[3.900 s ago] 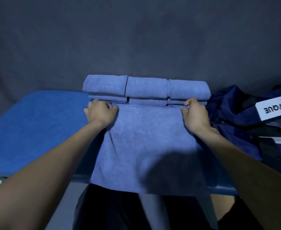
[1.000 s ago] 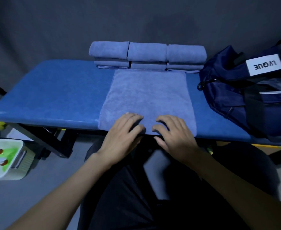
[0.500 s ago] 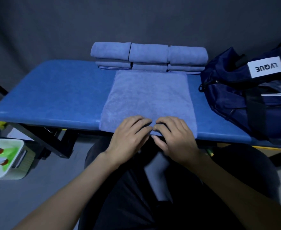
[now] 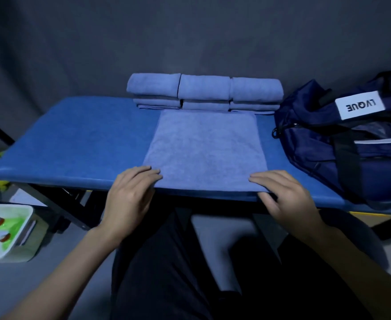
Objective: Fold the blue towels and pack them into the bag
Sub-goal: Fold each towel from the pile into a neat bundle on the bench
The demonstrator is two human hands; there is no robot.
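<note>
Head view: a towel [image 4: 205,148] is lying flat across the bench [image 4: 83,144], its near edge at the bench's front edge. The left hand [image 4: 130,195] is resting on its near-left corner and the right hand [image 4: 287,197] on its near-right corner, fingers straight, gripping nothing. Folded towels [image 4: 205,90] are sitting along the back edge. The bag [image 4: 351,144] is occupying the right end.
</note>
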